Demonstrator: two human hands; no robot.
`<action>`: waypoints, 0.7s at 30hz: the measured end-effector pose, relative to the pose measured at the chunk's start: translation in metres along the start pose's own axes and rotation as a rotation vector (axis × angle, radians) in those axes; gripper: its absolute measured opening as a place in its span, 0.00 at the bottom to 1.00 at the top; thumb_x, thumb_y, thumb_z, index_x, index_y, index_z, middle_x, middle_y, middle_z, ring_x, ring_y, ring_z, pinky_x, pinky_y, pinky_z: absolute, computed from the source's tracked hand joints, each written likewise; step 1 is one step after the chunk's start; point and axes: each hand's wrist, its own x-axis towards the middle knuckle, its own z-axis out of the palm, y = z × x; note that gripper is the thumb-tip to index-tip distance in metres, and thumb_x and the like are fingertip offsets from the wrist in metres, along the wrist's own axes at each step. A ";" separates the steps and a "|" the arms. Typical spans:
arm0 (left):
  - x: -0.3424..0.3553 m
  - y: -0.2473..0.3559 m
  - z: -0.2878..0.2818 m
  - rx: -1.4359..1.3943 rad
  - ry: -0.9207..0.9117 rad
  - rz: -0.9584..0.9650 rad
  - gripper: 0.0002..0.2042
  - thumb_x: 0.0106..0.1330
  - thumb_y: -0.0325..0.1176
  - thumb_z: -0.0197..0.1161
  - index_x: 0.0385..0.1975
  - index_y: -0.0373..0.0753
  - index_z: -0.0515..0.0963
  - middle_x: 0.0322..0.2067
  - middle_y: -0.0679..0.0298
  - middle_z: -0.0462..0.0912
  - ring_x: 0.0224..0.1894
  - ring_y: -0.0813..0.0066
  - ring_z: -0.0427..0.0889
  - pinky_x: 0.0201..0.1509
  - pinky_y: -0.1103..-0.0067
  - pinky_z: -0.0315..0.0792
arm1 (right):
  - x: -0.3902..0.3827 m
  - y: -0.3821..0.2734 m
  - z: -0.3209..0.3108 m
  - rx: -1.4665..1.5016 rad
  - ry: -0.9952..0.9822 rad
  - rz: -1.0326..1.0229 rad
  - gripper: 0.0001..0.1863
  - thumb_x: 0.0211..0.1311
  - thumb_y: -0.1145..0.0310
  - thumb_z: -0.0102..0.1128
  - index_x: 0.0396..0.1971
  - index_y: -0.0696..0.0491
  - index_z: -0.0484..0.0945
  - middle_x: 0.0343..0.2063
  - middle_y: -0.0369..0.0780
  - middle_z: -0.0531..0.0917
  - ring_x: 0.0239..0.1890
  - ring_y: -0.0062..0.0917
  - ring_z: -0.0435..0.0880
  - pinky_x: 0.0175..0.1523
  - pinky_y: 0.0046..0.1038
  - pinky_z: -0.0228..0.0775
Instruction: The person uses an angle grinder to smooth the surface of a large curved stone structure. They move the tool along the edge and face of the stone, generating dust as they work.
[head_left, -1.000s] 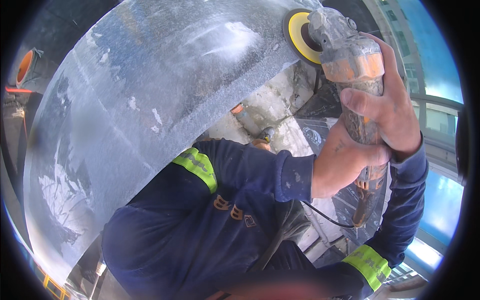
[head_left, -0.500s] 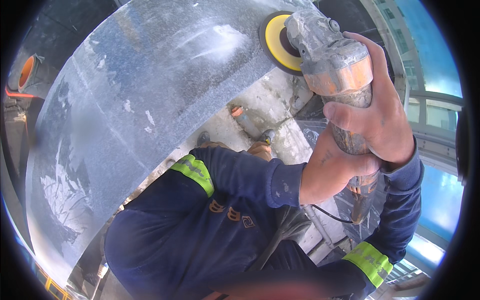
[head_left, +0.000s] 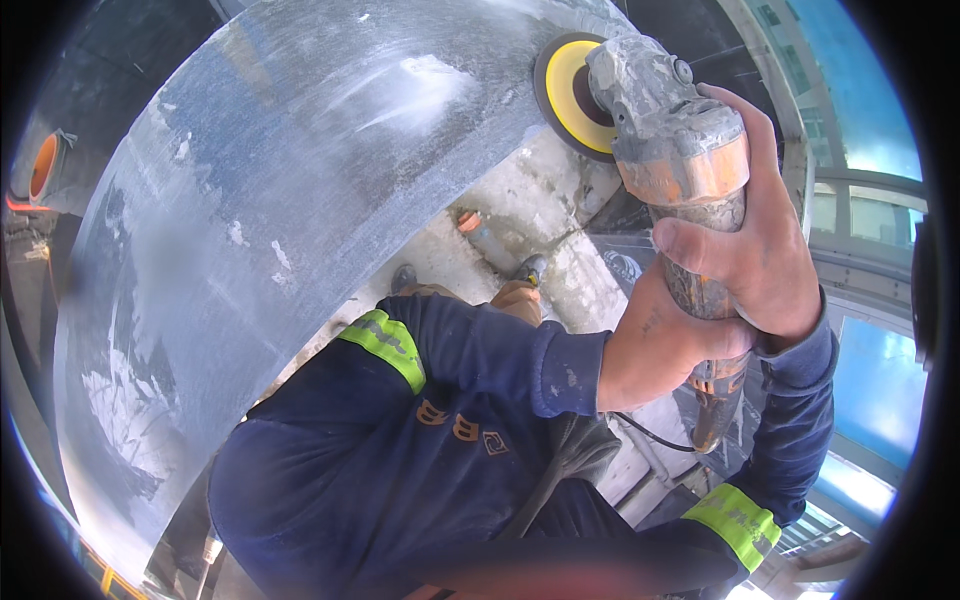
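Observation:
An angle grinder [head_left: 700, 200] with a worn orange and grey body, caked in dust, is held up at the upper right. Its round disc pad [head_left: 573, 95], yellow with a dark rim, stands at the edge of a large, curved grey panel [head_left: 300, 190]; whether it touches cannot be told. My right hand [head_left: 765, 220] wraps the body below the gear head, thumb across the front. Lower down, my left hand [head_left: 665, 345] is closed around the rear grip, partly behind my right hand. Pale smeared patches mark the panel.
A black cord [head_left: 655, 435] trails from the grinder's tail. Below lies a dusty concrete floor [head_left: 545, 195] with my shoes [head_left: 530, 268] on it and a small orange-ended piece [head_left: 468, 221]. An orange-rimmed container [head_left: 45, 165] sits far left; blue-paned framing [head_left: 880, 385] runs along the right.
The grinder and its pad have shifted slightly right and down in the picture, while the panel appears slightly further left. Both hands keep their hold.

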 end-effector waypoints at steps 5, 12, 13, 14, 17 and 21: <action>0.012 -0.007 -0.002 0.011 0.024 -0.044 0.30 0.54 0.19 0.63 0.60 0.30 0.65 0.50 0.59 0.77 0.54 0.70 0.78 0.58 0.71 0.74 | 0.003 0.007 -0.012 -0.063 0.012 0.099 0.51 0.47 0.58 0.73 0.69 0.56 0.56 0.55 0.44 0.76 0.57 0.31 0.75 0.64 0.32 0.65; 0.023 -0.005 0.000 0.001 0.018 -0.031 0.26 0.54 0.19 0.63 0.55 0.30 0.68 0.46 0.60 0.79 0.50 0.71 0.81 0.54 0.73 0.76 | 0.010 0.017 -0.017 -0.080 0.075 0.018 0.43 0.49 0.62 0.75 0.63 0.60 0.62 0.50 0.48 0.81 0.50 0.34 0.81 0.58 0.34 0.71; 0.020 -0.004 -0.001 0.029 0.017 -0.053 0.28 0.53 0.17 0.62 0.57 0.29 0.66 0.47 0.58 0.78 0.51 0.69 0.81 0.55 0.72 0.76 | 0.008 0.017 -0.016 -0.062 0.044 0.007 0.45 0.49 0.61 0.74 0.65 0.58 0.60 0.52 0.47 0.79 0.52 0.33 0.79 0.60 0.33 0.69; 0.017 -0.003 0.000 0.040 0.022 -0.022 0.28 0.53 0.17 0.62 0.57 0.29 0.66 0.47 0.58 0.78 0.51 0.69 0.81 0.55 0.72 0.76 | 0.005 0.016 -0.014 -0.046 0.022 0.029 0.47 0.48 0.61 0.74 0.67 0.57 0.59 0.53 0.45 0.78 0.55 0.32 0.77 0.63 0.31 0.66; 0.013 -0.005 0.000 0.037 0.028 0.032 0.29 0.53 0.17 0.61 0.58 0.29 0.65 0.48 0.58 0.78 0.51 0.69 0.81 0.56 0.72 0.75 | 0.005 0.015 -0.012 -0.045 -0.002 0.003 0.49 0.48 0.61 0.73 0.69 0.56 0.57 0.55 0.44 0.77 0.57 0.31 0.74 0.65 0.30 0.64; 0.028 -0.008 -0.001 -0.042 0.005 0.033 0.23 0.55 0.20 0.64 0.54 0.30 0.72 0.45 0.61 0.80 0.49 0.73 0.80 0.53 0.73 0.76 | 0.019 0.010 -0.020 -0.150 -0.003 0.118 0.49 0.48 0.61 0.73 0.69 0.56 0.57 0.55 0.44 0.77 0.57 0.31 0.75 0.65 0.30 0.64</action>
